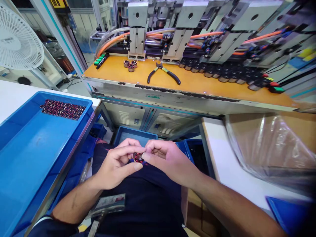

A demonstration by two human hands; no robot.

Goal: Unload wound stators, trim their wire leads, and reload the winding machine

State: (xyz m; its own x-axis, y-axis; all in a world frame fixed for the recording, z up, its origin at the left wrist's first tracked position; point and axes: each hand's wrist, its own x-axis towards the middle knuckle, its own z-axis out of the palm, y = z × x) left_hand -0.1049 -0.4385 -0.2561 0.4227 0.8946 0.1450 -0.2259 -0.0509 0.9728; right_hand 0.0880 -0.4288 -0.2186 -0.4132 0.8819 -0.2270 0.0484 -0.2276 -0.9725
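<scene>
A small dark ring-shaped part with red spots is held above my lap. My left hand grips its left side between thumb and fingers. My right hand pinches at its right side, the thumb over its edge. The fingers cover some of the ring. On the orange bench lie three similar ring parts and open-handled pliers. Many more ring parts fill the far corner of a blue tray on the left.
Machine fixtures with orange hoses stand behind the bench. A row of black-topped metal parts sits at the bench's right. Clear plastic covers a cardboard box on the right. A white fan is at upper left.
</scene>
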